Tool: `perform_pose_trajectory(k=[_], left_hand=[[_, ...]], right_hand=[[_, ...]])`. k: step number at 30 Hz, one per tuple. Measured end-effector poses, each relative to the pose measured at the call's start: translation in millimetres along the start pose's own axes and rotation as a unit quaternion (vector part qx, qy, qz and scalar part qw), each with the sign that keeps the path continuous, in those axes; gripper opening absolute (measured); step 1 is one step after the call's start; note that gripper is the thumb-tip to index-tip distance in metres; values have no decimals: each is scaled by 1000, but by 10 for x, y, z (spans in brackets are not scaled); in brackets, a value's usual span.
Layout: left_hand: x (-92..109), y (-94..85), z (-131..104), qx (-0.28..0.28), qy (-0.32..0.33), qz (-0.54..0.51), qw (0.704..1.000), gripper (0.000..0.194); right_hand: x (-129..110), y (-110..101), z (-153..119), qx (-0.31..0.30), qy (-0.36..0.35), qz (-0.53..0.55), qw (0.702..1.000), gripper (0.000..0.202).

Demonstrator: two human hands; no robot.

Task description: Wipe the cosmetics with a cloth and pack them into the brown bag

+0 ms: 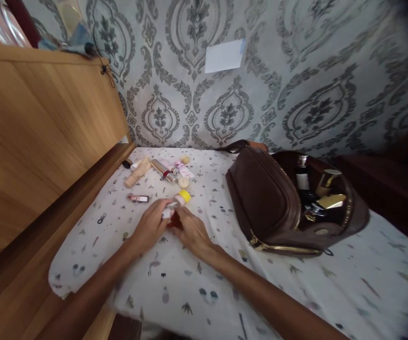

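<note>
My left hand (149,224) and my right hand (194,232) meet over the front middle of the patterned sheet. Between their closed fingers is a small white and amber item (167,213), partly covered and blurred, so its kind is unclear. Just beyond the fingertips lies a small container with a yellow cap (184,196). Farther back is a loose group of cosmetics: a beige tube (138,172), a silver tube with a red band (164,171), a pink and white packet (184,169) and a round cream-coloured piece (184,182). A lip gloss tube (138,198) lies left of my hands.
To the right stands an open brown bag (264,203) with bottles inside, including a dark bottle (302,174) and a gold-topped one (331,201). A wooden panel (47,127) rises along the left. Patterned wallpaper (189,94) closes off the back.
</note>
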State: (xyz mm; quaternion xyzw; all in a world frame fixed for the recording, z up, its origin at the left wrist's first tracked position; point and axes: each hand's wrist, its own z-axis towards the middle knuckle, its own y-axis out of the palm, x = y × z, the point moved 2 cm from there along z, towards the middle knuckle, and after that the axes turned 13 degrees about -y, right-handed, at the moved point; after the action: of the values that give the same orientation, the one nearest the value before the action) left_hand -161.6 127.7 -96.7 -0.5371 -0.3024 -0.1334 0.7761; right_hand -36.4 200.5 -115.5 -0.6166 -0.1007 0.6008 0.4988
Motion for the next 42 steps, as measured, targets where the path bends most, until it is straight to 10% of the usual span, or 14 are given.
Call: perform_pose_trajectory(k=[12,32,42], left_hand=[[-79,331,106,63,29,164,984,20],[229,22,299,68,77,217,971,35],[446,135,457,69,-36,-151,986,39]], right_hand=[[127,54,-9,84,3,62,995,22],[-2,-193,-186,165,-11,227,960,36],[226,-106,-343,229,95,481,841,64]])
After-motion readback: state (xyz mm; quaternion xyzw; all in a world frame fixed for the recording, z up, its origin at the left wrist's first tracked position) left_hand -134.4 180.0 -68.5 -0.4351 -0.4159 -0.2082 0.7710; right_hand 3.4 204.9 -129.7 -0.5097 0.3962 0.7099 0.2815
